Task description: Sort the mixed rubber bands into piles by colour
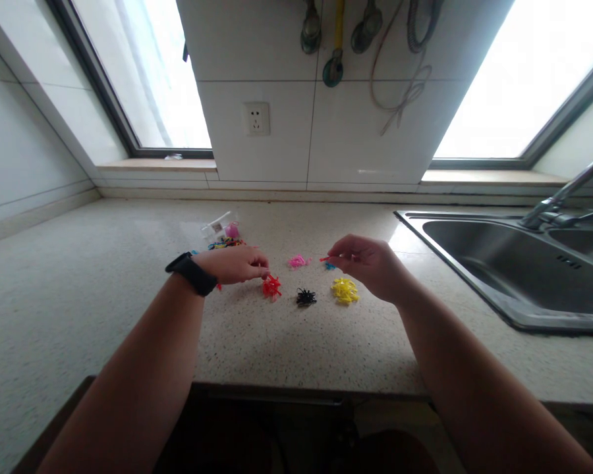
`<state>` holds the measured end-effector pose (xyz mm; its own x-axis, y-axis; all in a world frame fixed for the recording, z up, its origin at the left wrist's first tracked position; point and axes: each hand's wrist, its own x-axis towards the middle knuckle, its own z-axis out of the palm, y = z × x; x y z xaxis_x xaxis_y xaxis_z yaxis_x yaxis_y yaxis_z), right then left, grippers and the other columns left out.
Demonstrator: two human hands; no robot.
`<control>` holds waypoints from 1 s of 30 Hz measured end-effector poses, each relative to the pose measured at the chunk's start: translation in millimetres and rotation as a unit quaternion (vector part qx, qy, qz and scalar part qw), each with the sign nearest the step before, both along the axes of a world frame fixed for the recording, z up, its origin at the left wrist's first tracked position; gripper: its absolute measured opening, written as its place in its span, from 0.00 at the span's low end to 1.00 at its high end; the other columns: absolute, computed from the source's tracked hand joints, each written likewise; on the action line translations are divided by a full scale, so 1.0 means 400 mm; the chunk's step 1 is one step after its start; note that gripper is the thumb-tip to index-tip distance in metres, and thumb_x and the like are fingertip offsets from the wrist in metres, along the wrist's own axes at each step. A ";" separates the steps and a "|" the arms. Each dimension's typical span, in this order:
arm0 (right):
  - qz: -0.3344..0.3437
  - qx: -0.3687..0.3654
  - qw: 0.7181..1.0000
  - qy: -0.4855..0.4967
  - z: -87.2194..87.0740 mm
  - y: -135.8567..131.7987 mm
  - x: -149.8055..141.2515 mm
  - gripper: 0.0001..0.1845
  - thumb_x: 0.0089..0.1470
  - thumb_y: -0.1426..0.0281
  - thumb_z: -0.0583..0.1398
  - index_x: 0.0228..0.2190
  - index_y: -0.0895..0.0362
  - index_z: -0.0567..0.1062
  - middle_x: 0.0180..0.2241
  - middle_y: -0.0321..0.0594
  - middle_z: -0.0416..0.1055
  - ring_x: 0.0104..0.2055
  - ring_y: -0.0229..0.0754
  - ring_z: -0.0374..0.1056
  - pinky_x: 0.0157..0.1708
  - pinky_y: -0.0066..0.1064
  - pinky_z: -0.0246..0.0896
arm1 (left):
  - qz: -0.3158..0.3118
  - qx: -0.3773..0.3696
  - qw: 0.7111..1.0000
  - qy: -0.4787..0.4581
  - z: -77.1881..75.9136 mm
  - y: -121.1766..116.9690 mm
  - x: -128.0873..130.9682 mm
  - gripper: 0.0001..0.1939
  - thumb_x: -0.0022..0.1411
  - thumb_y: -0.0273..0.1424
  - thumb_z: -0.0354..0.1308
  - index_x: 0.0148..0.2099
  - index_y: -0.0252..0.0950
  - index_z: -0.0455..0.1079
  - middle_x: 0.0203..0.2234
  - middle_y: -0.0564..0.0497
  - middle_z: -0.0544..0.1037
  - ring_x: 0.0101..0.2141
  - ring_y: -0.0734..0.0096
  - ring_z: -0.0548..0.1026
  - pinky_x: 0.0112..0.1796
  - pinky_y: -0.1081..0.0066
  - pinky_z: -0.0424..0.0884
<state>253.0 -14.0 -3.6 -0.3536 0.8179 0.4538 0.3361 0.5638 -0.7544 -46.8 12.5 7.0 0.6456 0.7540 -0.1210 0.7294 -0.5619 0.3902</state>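
Observation:
My left hand [240, 265], with a dark watch on its wrist, reaches over the counter. Its fingers are pinched together right at a pile of small red rubber bands [271, 288]; what they hold, if anything, is too small to tell. Between the thumb and finger of my right hand [363, 260] is one red rubber band [325, 259]. Just below those fingertips lie a few blue bands [330, 266], partly covered by the hand. A yellow pile [344, 291], a black pile [306, 297] and a pink pile [299, 262] lie between and near my hands.
Behind my left hand is a mixed-colour heap [226, 243] beside a clear plastic bag [221, 224] with something pink at it. A steel sink [514, 319] with a faucet [548, 210] is set into the speckled counter [277, 349] on the right. A tiled wall stands behind.

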 end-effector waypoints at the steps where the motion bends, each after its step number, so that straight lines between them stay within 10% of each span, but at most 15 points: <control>1: 0.001 -0.001 1.000 -0.001 0.000 0.000 0.000 0.07 0.53 0.64 0.65 0.31 0.55 0.77 0.23 0.34 0.66 0.23 0.33 0.56 0.21 0.29 0.53 | 0.002 0.005 1.000 0.001 -0.002 0.002 -0.002 0.14 0.64 0.38 0.53 0.36 0.35 0.76 0.26 0.50 0.78 0.29 0.69 0.72 0.30 0.73 0.60; 30: -0.007 -0.019 0.997 0.069 0.016 -0.011 -0.011 0.07 0.51 0.66 0.65 0.32 0.56 0.78 0.24 0.35 0.70 0.23 0.33 0.59 0.22 0.30 0.55 | 0.043 0.090 0.994 0.040 -0.010 0.010 0.004 0.18 0.65 0.42 0.50 0.39 0.36 0.76 0.31 0.47 0.80 0.31 0.66 0.74 0.34 0.69 0.63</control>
